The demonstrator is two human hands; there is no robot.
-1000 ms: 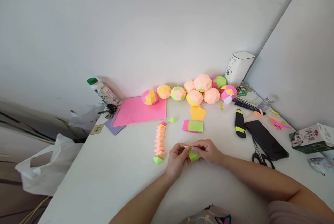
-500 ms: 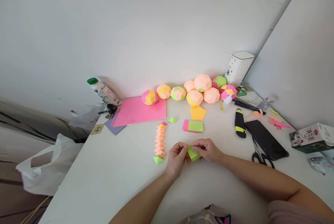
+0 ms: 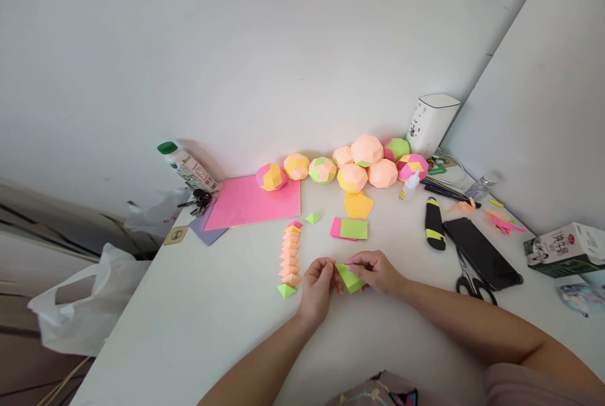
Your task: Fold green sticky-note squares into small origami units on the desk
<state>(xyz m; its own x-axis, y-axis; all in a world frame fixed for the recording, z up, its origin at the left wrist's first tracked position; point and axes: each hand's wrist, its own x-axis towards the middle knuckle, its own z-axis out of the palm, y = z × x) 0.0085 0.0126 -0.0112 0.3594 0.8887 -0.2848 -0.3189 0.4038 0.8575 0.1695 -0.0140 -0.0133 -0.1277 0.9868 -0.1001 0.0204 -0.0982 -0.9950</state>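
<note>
A partly folded piece of green paper [image 3: 350,280] is between my hands, above the near part of the table. My right hand [image 3: 377,272] grips it from the right, thumb on top and fingers partly hidden behind. My left hand [image 3: 317,287] pinches at the paper's upper left corner, its fingers closed. Left of my hands runs a row of small folded paper pieces [image 3: 290,255], mostly peach, with a green folded piece [image 3: 286,290] at the near end. Another green folded piece [image 3: 312,218] lies apart. Beyond my hands rest green paper sheets [image 3: 354,229] on pink ones.
Several faceted paper balls [image 3: 367,150] line the wall. A pink sheet [image 3: 250,201], a bottle [image 3: 189,163] and keys [image 3: 202,200] are at left. On the right lie a utility knife [image 3: 434,223], scissors [image 3: 467,283], a phone [image 3: 483,253], a glue bottle [image 3: 410,185] and a carton [image 3: 564,248].
My left fingers have shifted slightly left, and more of the green paper's upper left corner shows. My right hand has hardly moved and still holds the paper.
</note>
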